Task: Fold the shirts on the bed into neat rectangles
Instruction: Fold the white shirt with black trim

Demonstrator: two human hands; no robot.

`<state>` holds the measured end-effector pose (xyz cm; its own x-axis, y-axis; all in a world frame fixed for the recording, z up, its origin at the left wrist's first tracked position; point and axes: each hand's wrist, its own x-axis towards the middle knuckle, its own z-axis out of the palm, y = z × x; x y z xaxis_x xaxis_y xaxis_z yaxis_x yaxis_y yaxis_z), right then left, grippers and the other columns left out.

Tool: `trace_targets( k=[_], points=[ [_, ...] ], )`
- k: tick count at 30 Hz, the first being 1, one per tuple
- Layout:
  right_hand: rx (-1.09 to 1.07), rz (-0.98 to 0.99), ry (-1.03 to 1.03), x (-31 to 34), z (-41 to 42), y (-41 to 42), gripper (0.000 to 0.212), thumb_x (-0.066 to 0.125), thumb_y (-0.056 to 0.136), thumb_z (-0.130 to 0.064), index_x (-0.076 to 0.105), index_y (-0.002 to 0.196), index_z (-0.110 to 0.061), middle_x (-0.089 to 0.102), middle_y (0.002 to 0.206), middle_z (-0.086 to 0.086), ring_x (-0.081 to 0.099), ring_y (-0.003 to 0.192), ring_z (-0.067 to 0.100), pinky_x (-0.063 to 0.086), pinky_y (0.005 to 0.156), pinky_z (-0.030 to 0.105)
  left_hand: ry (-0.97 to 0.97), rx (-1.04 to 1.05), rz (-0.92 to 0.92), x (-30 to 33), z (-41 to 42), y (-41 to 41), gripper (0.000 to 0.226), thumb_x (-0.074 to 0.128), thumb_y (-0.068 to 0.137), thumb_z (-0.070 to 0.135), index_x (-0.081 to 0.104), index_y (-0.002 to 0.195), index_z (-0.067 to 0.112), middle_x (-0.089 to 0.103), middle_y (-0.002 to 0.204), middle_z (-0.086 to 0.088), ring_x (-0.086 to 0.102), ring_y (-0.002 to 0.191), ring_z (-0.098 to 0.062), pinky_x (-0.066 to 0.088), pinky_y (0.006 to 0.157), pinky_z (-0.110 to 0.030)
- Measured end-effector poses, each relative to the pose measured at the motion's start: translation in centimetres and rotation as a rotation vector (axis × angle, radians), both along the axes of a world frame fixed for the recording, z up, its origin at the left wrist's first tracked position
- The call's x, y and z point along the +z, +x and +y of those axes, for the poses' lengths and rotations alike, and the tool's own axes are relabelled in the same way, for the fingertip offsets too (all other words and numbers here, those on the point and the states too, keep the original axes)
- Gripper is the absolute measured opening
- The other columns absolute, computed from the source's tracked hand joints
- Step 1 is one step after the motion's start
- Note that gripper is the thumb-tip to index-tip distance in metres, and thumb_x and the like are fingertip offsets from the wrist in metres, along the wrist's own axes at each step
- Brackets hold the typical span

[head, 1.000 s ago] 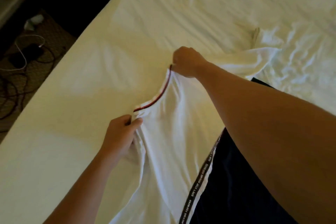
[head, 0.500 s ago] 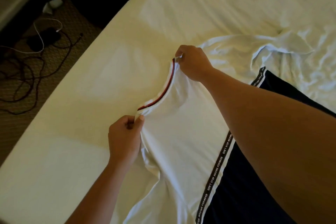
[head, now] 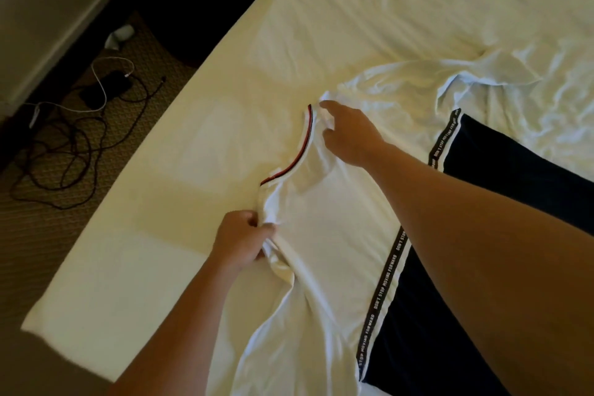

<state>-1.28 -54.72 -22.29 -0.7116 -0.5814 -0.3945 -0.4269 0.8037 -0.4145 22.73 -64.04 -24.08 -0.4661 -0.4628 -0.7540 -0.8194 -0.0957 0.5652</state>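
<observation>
A white shirt (head: 324,235) is spread on the bed (head: 199,145) in the middle of the frame, its long axis running from lower centre up toward the red-trimmed collar (head: 297,156), which points to the upper left. Bunched fabric at the shoulder, below the collar, is gripped by the left hand (head: 241,241) with curled fingers. The right hand (head: 348,132) is laid at the collar's upper end, fingers loosely extended; whether cloth is pinched there cannot be told. A dark garment (head: 501,190) with a lettered stripe lies at the right.

Single head-worn view, looking steeply down, close over the bed (head: 167,209)
</observation>
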Motion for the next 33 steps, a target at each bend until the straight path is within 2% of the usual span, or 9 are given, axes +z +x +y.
trace_targets(
  k=[6,11,15,18,22,24,27,30,33],
  points=[
    [-0.185,0.015,-0.081,0.7,5.8,6.3,0.051,0.049,0.097,-0.014,0.046,0.147,-0.020,0.046,0.151,0.001,0.042,0.138,0.022,0.038,0.107,0.035,-0.010,0.369,0.103,0.6,3.2,4.7,0.038,0.078,0.088,0.035,0.066,0.076,0.001,0.071,0.070,-0.019,0.068,0.060,-0.032,0.049,0.056,-0.032],
    [-0.325,-0.003,-0.156,0.2,11.6,14.9,0.041,0.050,0.100,-0.018,0.052,0.141,-0.017,0.047,0.147,-0.002,0.043,0.134,0.019,0.037,0.102,0.027,-0.081,0.030,0.034,1.5,5.7,8.4,0.057,0.079,0.067,0.071,0.070,0.081,0.017,0.074,0.072,0.002,0.069,0.070,-0.016,0.052,0.065,-0.030],
    [-0.432,-0.046,-0.178,0.4,16.1,22.7,0.034,0.051,0.100,-0.018,0.057,0.134,-0.015,0.049,0.140,-0.003,0.047,0.130,0.015,0.038,0.100,0.023,-0.211,-0.196,0.036,1.2,6.0,10.6,0.020,0.078,0.082,0.034,0.070,0.075,0.016,0.072,0.076,-0.003,0.069,0.081,-0.027,0.054,0.074,-0.036],
    [-0.577,-0.058,-0.218,0.4,18.9,28.3,0.028,0.054,0.099,-0.015,0.062,0.126,-0.013,0.054,0.129,-0.002,0.052,0.121,0.017,0.045,0.098,0.028,-0.176,0.019,-0.012,0.7,5.3,13.1,0.020,0.066,0.087,0.027,0.067,0.080,0.008,0.069,0.082,-0.015,0.068,0.082,-0.038,0.058,0.079,-0.056],
    [-0.813,-0.083,-0.209,0.0,20.5,34.4,0.025,0.056,0.099,-0.020,0.064,0.123,-0.014,0.052,0.120,-0.007,0.055,0.110,0.017,0.048,0.091,0.030,-0.182,0.160,-0.051,1.3,6.5,15.7,0.022,0.051,0.103,0.017,0.066,0.093,0.004,0.070,0.086,-0.015,0.068,0.072,-0.031,0.059,0.067,-0.044],
    [-0.940,-0.129,-0.217,-0.2,20.4,36.5,0.028,0.056,0.100,-0.025,0.062,0.125,-0.015,0.050,0.120,-0.006,0.056,0.104,0.014,0.049,0.085,0.030,-0.168,0.241,0.003,1.6,6.7,16.0,0.033,0.052,0.102,0.030,0.067,0.085,0.007,0.072,0.081,-0.014,0.067,0.065,-0.028,0.057,0.065,-0.043],
    [-1.054,-0.182,-0.191,-0.3,19.5,38.8,0.037,0.055,0.098,-0.039,0.057,0.129,-0.018,0.056,0.123,-0.001,0.055,0.100,0.015,0.045,0.083,0.032,-0.177,-0.037,0.028,1.4,6.7,16.2,0.059,0.056,0.093,0.064,0.055,0.070,0.010,0.062,0.069,-0.005,0.060,0.066,-0.025,0.045,0.060,-0.037],
    [-1.096,-0.209,-0.114,0.0,18.9,39.9,0.046,0.056,0.095,-0.053,0.053,0.127,-0.019,0.059,0.115,-0.003,0.057,0.103,0.020,0.044,0.086,0.034,-0.167,-0.375,-0.010,1.5,7.0,16.9,0.052,0.070,0.088,0.053,0.044,0.066,0.014,0.047,0.063,-0.002,0.049,0.060,-0.020,0.032,0.054,-0.033],
    [-1.122,-0.312,-0.075,-0.1,19.2,40.0,0.032,0.060,0.095,-0.048,0.057,0.093,-0.017,0.056,0.087,-0.004,0.055,0.087,0.020,0.043,0.074,0.033,-0.099,-0.390,-0.027,1.4,6.3,17.6,0.035,0.068,0.094,0.035,0.060,0.073,0.008,0.061,0.073,-0.006,0.060,0.072,-0.025,0.044,0.060,-0.034]
  ],
)
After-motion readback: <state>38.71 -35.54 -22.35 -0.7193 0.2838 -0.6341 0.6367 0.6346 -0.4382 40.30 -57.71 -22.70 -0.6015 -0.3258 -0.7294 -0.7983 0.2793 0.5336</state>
